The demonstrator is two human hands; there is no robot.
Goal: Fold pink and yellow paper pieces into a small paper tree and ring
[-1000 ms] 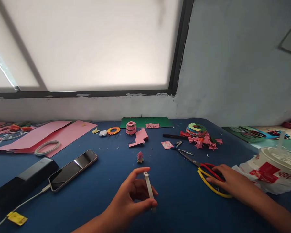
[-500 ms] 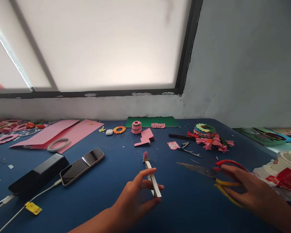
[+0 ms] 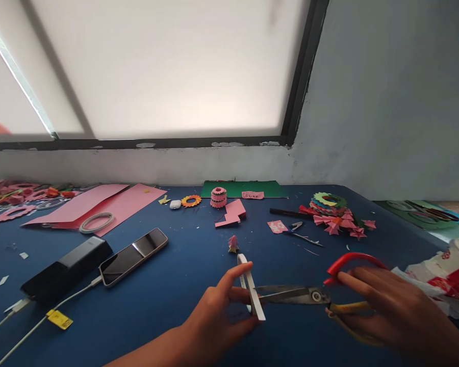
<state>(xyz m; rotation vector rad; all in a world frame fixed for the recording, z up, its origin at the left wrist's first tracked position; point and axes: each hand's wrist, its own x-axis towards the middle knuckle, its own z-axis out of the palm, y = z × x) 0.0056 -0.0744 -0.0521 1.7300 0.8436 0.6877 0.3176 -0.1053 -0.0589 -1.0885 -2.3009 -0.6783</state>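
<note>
My left hand [image 3: 224, 303] grips what looks like a roll of white tape [image 3: 255, 295], seen nearly edge-on, between thumb and fingers. In my right hand [image 3: 390, 300] are the scissors [image 3: 304, 295], with one red handle loop and one yellow one. Their blades point left and lie parted, the tips reaching the white tape next to my left fingers. Whether the blades pass around its edge is hard to see. Just beyond the tape stands a small pink and yellow folded paper piece [image 3: 233, 243].
At the left lie a phone [image 3: 133, 256], a black power bank [image 3: 67, 266], cables and pink paper sheets [image 3: 76, 204] with a tape ring [image 3: 97, 223] on top. Farther back are a pink ring stack [image 3: 218, 198] and nippers [image 3: 302, 237]. Paper flowers [image 3: 338, 220] and a plastic bag [image 3: 439, 275] are at the right.
My right hand has brought the scissors left and down, so the blades now meet the white tape. My left hand keeps its hold, and the view has shifted slightly.
</note>
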